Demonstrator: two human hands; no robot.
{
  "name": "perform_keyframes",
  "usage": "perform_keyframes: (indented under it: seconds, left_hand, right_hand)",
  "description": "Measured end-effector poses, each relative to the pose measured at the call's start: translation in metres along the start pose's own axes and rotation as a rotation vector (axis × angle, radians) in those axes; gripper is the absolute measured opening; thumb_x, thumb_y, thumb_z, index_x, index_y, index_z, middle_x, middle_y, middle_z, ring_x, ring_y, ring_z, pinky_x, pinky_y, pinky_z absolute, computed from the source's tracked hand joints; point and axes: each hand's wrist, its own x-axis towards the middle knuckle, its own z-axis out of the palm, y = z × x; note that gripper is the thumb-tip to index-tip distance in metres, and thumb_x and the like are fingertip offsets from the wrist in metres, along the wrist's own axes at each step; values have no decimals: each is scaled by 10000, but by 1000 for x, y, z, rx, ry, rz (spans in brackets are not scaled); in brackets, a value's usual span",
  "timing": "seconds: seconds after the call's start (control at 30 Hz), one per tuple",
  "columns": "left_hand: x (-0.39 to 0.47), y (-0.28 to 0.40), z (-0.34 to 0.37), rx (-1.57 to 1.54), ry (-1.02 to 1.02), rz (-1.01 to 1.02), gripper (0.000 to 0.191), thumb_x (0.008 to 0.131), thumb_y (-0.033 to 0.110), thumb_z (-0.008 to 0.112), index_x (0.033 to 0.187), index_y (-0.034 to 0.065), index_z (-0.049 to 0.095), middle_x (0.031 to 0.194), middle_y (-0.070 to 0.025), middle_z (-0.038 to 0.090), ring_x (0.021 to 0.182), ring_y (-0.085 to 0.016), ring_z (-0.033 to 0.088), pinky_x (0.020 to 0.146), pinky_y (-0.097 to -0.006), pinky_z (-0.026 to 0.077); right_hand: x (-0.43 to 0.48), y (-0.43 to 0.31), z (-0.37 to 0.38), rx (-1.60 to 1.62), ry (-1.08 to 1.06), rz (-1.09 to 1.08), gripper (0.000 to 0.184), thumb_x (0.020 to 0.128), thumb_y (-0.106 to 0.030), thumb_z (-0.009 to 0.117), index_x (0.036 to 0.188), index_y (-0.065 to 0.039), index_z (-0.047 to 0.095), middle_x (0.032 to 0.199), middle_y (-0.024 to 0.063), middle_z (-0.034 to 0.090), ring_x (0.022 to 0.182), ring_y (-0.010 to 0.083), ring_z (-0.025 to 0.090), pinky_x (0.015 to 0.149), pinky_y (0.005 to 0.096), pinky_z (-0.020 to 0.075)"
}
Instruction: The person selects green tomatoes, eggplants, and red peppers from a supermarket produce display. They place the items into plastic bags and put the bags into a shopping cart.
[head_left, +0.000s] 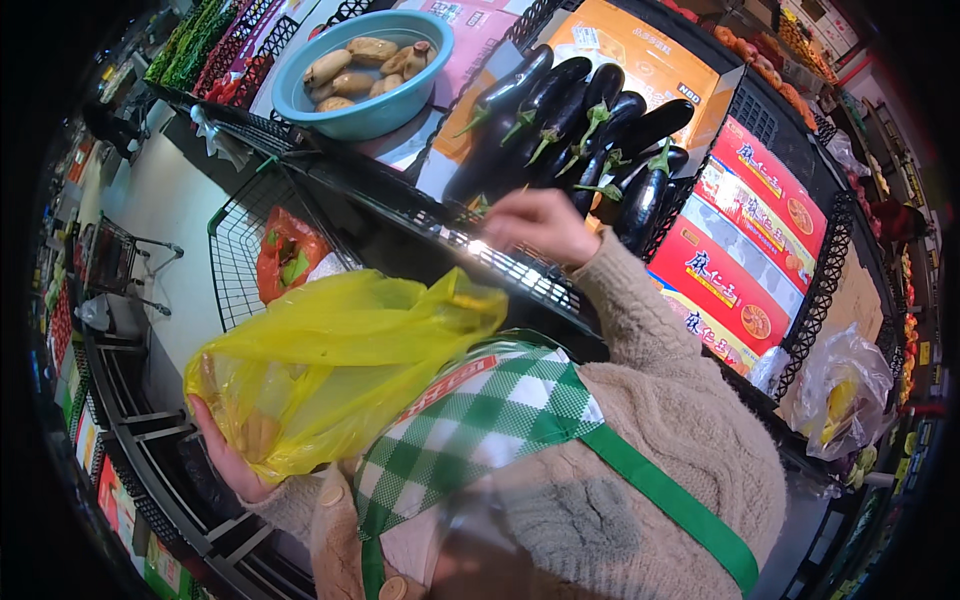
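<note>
A yellow plastic bag (322, 360) is spread between my body and the shelf. My left hand (240, 442) holds it at its lower left end, with some fingers seen through the film. My right hand (536, 225), fingers bent, is at the front edge of the produce stand, just below a heap of dark purple eggplants (551, 112) with green stems. Whether its fingers touch an eggplant or hold anything cannot be told. The eggplants lie on orange cardboard.
A blue basin (360, 124) of lotus roots in water stands beyond. Below it is a wire shopping cart (232, 247) with a red bag (289, 255) inside. Red cartons (720, 289) lie right of the eggplants, and a clear plastic bag (844, 397) farther right. Another cart (112, 255) stands across the aisle.
</note>
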Motion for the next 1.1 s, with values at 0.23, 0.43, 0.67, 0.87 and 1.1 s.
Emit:
perform_keyframes:
  seconds: [0.23,0.43,0.67,0.87,1.1]
  left_hand:
    - [12,-22,3,10,139,13,558,1018,494,430,1395,86,485,1380,-113,547,1215,-284,545,1039,-446,428]
    - [29,-35,33,-261,-99,-152,581,1027,501,376,1421,80,449,1399,-149,529,1239,-325,542,1057,-489,423]
    - [68,-63,65,-118,11,41,475,1053,419,365,1345,66,489,1252,-139,613,1117,-279,630,940,-460,540]
    - [89,-75,86,16,70,81,414,1058,378,381,1282,58,517,1140,-84,656,960,-195,678,817,-366,591]
    - [108,-95,114,155,108,160,380,1059,313,416,1312,47,514,1089,-60,645,850,-148,643,726,-294,564]
  right_hand:
    - [39,92,-165,-1337,733,70,464,772,-48,675,1211,-192,627,1282,107,570,1186,315,550,922,396,519]
    - [81,159,-245,-1475,530,-231,335,920,-134,504,1198,-247,651,1361,98,556,1247,336,533,1009,424,481]
    - [76,90,-277,-810,901,-92,532,915,-326,690,1365,-95,528,1158,141,681,1000,263,687,873,342,515]
    - [-18,-32,-177,5,613,-369,353,979,-130,592,1257,82,544,1182,162,635,1074,217,636,979,386,528]
    - [-52,-81,-50,247,141,-402,424,938,-82,586,1327,59,490,1284,192,578,1139,243,605,979,360,500]
